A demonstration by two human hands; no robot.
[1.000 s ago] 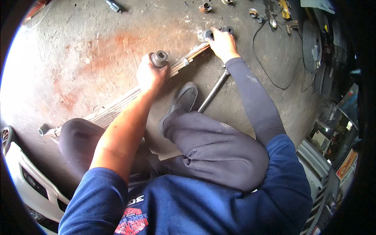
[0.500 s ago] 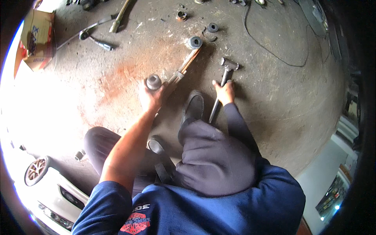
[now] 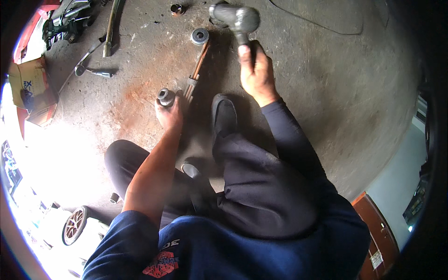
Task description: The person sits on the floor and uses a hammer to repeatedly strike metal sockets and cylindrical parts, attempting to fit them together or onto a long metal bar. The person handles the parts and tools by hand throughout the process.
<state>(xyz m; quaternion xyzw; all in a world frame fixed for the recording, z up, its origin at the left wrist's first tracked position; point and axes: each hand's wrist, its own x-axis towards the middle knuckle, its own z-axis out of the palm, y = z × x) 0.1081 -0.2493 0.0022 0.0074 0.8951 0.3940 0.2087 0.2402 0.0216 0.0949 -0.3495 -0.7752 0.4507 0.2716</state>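
Observation:
My right hand [image 3: 259, 77] is wrapped around the handle of a hammer [image 3: 246, 19], raised off the floor with its grey metal head slightly blurred. In my left hand [image 3: 170, 114] is a grey socket-like metal cylinder [image 3: 165, 95] with a hole in its top; the fingers close round its sides. Beside that hand lies a long narrow metal arm [image 3: 199, 62], with a ring-shaped bushing [image 3: 200, 36] at its far end. My left hand hides the near part of this arm.
My shoe [image 3: 224, 114] is right of the metal arm. A ratchet-like tool [image 3: 95, 72], a long pipe [image 3: 111, 32] and a power tool [image 3: 63, 30] lie far left, near a cardboard box [image 3: 32, 88]. A copper-coloured ring [image 3: 177, 10] and a dark cable [image 3: 322, 25] lie farther off.
My right hand has picked the hammer up from the floor and lifted it forward. My left hand keeps hold of the cylinder beside the metal arm. The view has shifted.

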